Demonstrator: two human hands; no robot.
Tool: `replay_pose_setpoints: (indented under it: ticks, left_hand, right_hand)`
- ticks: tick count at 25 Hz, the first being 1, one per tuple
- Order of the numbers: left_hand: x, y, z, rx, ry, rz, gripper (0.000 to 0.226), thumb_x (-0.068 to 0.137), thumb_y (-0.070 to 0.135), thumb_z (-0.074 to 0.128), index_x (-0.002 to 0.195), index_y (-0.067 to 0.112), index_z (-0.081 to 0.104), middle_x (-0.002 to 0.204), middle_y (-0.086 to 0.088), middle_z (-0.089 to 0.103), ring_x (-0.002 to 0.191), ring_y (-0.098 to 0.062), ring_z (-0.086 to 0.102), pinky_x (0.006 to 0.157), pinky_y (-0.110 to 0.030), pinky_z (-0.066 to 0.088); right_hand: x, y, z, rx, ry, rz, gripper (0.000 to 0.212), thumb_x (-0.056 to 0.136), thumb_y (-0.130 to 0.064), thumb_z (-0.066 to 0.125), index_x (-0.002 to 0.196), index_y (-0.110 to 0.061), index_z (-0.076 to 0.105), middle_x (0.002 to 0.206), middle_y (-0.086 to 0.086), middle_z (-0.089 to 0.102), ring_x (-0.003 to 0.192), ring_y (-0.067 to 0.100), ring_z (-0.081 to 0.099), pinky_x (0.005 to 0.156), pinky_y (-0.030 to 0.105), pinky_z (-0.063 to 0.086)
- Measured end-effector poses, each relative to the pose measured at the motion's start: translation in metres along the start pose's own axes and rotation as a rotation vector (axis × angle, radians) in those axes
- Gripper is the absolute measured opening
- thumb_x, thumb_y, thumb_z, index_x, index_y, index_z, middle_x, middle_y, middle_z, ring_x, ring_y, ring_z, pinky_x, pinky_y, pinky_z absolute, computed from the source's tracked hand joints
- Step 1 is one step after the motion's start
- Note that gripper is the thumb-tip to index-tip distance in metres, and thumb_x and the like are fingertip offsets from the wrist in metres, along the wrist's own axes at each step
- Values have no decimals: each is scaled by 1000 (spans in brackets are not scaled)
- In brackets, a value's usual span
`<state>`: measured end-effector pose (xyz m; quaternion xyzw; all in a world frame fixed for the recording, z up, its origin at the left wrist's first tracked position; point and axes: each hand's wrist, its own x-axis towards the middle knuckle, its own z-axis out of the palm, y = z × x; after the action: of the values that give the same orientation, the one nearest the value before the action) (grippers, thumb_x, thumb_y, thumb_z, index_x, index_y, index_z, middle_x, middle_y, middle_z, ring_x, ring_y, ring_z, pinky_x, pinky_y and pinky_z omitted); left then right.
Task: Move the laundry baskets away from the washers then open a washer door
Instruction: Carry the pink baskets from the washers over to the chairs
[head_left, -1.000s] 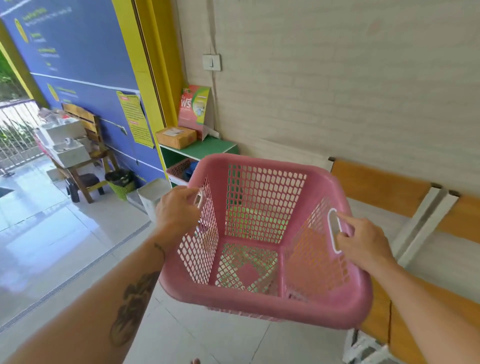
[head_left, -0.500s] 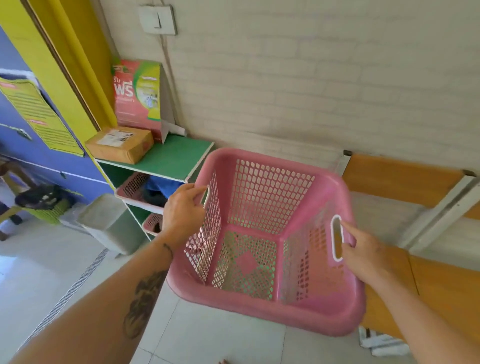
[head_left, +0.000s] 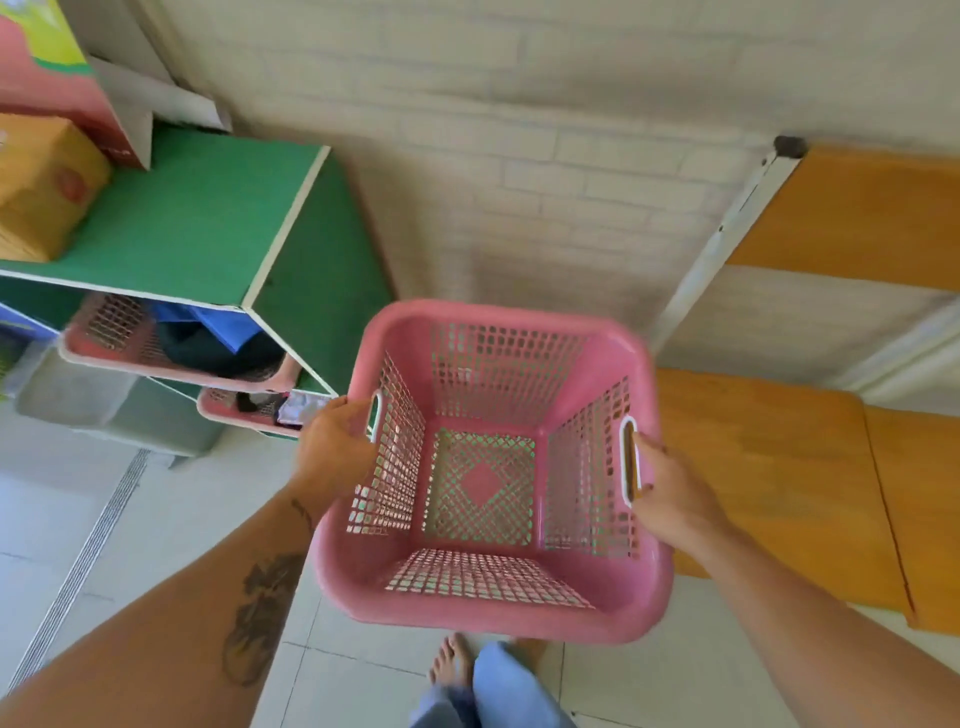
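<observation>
An empty pink laundry basket (head_left: 493, 613) with mesh walls hangs upright in front of me, between a green shelf and a wooden bench. My left hand (head_left: 335, 447) grips its left white-rimmed handle. My right hand (head_left: 670, 493) grips the right handle, fingers through the slot. The floor under the basket is hidden, so I cannot tell whether it touches the tiles. No washer is in view.
A green shelf unit (head_left: 208, 218) stands at left with two more pink baskets (head_left: 171, 358) holding clothes in its compartments, and a cardboard box (head_left: 41, 182) on top. A wooden bench (head_left: 810, 467) stands at right against the white brick wall. My bare feet (head_left: 452, 660) are below.
The basket has gone down and closer to the wall, into the gap between shelf and bench. My view has tilted downward, and both hands kept their hold.
</observation>
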<state>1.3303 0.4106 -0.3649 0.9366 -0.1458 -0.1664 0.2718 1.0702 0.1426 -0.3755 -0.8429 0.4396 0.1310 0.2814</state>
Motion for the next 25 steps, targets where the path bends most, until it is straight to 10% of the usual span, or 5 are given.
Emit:
replay_pose_setpoints:
  ticks: [8, 18, 25]
  left_hand:
    - [48, -34, 65, -277, -302, -454, 50, 77, 5, 59, 124, 20, 63, 84, -1, 64, 65, -16, 58, 65, -31, 52]
    - [-7, 15, -1, 63, -361, -60, 41, 79, 20, 52, 117, 26, 66, 116, 0, 68, 104, -20, 62, 90, -34, 50]
    - [-50, 62, -79, 21, -308, 211, 43, 77, 11, 50, 116, 23, 65, 116, 2, 68, 96, -12, 61, 93, -28, 47]
  right_hand:
    - [58, 4, 56, 36, -282, 35, 85, 72, 6, 52, 150, -20, 27, 131, 13, 50, 89, 21, 62, 61, 27, 51]
    - [-2, -35, -11, 37, -184, -81, 59, 82, -7, 53, 138, -23, 44, 137, 4, 48, 121, 20, 50, 93, 26, 43]
    - [-116, -45, -69, 22, 72, -23, 61, 88, -18, 49, 147, -21, 33, 154, 3, 33, 140, 21, 32, 112, 38, 32]
